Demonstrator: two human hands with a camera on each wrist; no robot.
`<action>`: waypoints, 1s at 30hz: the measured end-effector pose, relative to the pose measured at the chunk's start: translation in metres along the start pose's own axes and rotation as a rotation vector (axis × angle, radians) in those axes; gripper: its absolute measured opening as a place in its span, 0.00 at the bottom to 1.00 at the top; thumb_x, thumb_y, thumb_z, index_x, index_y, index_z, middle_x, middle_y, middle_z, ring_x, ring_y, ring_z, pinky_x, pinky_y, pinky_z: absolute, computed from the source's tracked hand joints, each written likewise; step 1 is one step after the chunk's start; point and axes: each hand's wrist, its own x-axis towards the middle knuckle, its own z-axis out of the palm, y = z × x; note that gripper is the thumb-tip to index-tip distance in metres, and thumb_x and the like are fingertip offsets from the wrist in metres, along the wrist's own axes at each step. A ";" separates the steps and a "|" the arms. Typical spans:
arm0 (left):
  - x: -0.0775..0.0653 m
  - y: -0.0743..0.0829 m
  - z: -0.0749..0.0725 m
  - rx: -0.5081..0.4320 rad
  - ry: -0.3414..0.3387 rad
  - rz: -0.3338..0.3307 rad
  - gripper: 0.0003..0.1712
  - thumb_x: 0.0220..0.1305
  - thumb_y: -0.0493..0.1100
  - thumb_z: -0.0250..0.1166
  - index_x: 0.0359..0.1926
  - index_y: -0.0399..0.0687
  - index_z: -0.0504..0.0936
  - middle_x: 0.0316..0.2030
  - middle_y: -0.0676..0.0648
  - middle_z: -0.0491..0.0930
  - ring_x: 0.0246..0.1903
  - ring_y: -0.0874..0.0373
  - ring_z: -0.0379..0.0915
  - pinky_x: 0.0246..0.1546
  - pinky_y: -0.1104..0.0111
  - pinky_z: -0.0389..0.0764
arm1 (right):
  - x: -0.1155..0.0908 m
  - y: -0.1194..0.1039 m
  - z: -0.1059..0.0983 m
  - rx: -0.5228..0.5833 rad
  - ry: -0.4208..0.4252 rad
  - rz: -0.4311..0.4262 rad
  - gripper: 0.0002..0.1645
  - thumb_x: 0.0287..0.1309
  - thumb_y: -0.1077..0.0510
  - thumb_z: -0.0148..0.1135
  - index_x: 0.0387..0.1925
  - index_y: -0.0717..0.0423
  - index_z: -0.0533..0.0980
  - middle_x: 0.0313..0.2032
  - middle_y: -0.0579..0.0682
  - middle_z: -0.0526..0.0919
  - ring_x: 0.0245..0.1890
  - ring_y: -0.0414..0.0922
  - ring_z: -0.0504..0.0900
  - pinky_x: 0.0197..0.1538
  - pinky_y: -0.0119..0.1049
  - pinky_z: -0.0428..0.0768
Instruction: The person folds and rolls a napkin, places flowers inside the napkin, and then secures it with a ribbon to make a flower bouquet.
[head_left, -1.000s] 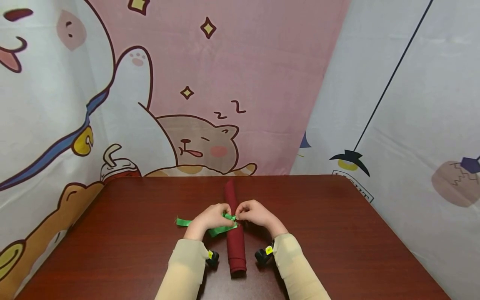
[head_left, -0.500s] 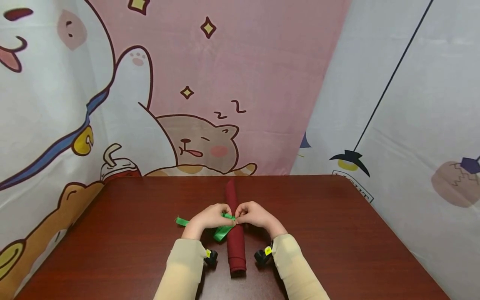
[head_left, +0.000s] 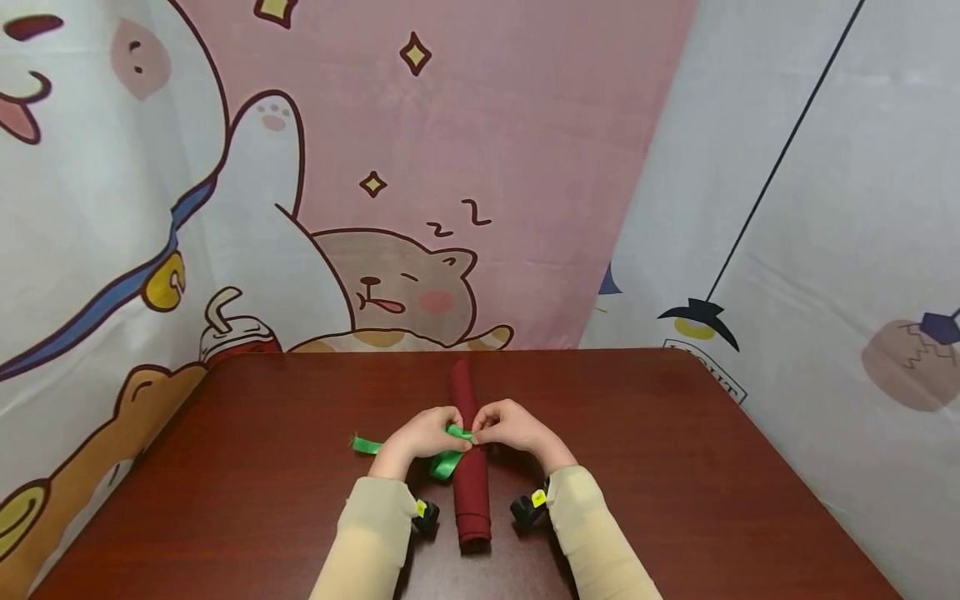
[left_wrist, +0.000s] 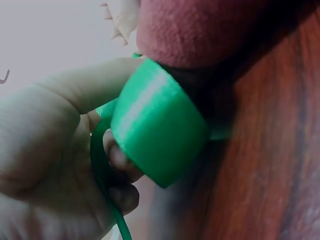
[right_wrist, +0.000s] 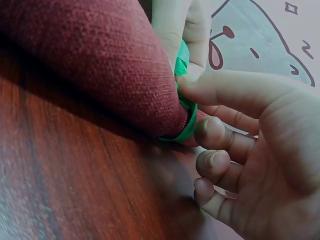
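Note:
A dark red rolled cloth (head_left: pixel 472 500) lies lengthwise on the table, with a green ribbon (head_left: pixel 446 465) around its middle. My left hand (head_left: pixel 423 433) pinches the ribbon from the left side, where a wide loop of ribbon (left_wrist: pixel 157 125) bulges out in the left wrist view. From the right, my right hand (head_left: pixel 513 427) pinches the ribbon on top of the roll, thumb tip against the left fingertips. In the right wrist view, a band of ribbon (right_wrist: pixel 186 132) hugs the roll's side. The fingers hide the crossing of the ribbon.
One frayed ribbon end (head_left: pixel 366 446) sticks out left beyond the left wrist. The brown wooden table (head_left: pixel 637 467) reaches back to a printed cartoon curtain (head_left: pixel 525 167). Small black wrist cameras are strapped below both sleeves.
The ribbon's near tail, earlier stretched along the left hand, has been drawn into a small loop beside the roll. Both hands have come closer together and stay over the roll's middle.

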 end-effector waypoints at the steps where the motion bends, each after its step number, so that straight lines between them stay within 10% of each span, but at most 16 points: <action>1: 0.000 0.000 0.000 0.001 0.001 -0.004 0.14 0.55 0.44 0.71 0.31 0.44 0.73 0.24 0.52 0.70 0.27 0.59 0.67 0.28 0.67 0.67 | 0.000 0.000 0.000 0.000 0.004 0.000 0.04 0.54 0.64 0.67 0.30 0.63 0.81 0.22 0.46 0.79 0.23 0.48 0.74 0.27 0.36 0.74; 13: 0.000 0.003 0.000 -0.083 -0.031 -0.040 0.19 0.53 0.46 0.73 0.32 0.42 0.71 0.24 0.51 0.67 0.26 0.59 0.65 0.27 0.69 0.65 | 0.001 0.004 -0.001 0.001 0.044 -0.020 0.03 0.56 0.64 0.65 0.31 0.62 0.81 0.22 0.45 0.79 0.22 0.41 0.73 0.27 0.34 0.72; 20: 0.001 0.003 0.000 -0.094 -0.040 -0.046 0.19 0.53 0.44 0.73 0.33 0.39 0.71 0.25 0.50 0.68 0.26 0.58 0.65 0.27 0.68 0.66 | 0.001 0.004 -0.003 0.035 0.041 -0.032 0.04 0.56 0.67 0.64 0.32 0.67 0.80 0.24 0.54 0.80 0.24 0.59 0.73 0.27 0.42 0.73; 30: 0.000 0.004 0.003 -0.106 -0.006 -0.088 0.16 0.57 0.43 0.70 0.30 0.41 0.71 0.23 0.50 0.68 0.25 0.58 0.66 0.26 0.68 0.66 | -0.001 0.003 -0.004 0.042 0.035 -0.004 0.02 0.55 0.63 0.66 0.30 0.60 0.81 0.22 0.46 0.80 0.22 0.46 0.74 0.27 0.36 0.73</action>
